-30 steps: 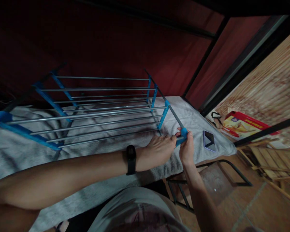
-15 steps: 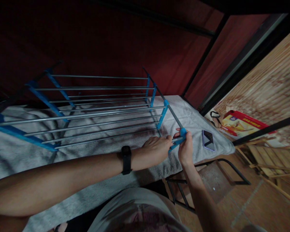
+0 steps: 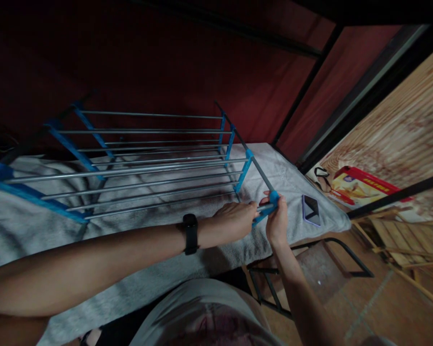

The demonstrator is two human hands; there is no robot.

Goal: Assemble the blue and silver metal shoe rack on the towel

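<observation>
The person works on a rack of thin grey metal rods and blue plastic side pieces (image 3: 155, 163), which lies on a grey towel-like cover (image 3: 296, 185) spread over a bed. The left hand (image 3: 236, 217) lies on the near corner of the rack, its fingers closed around the end of a metal rod. The right hand (image 3: 277, 220) holds the small blue plastic corner connector (image 3: 273, 198) in a narrow grip, thumb on top. The two hands almost touch. I judge that the step in hand is joining the rod and the connector at this corner. The next move calls for a straight push along the rod, with the left hand keeping the rack steady.

Beside the right hand, on the same cover, lies a dark smartphone (image 3: 311, 210). The room is dim, with a dark red wall (image 3: 166, 62) behind. A red and yellow package (image 3: 361, 188) lies on the floor to the right, near wooden slats (image 3: 400, 235).
</observation>
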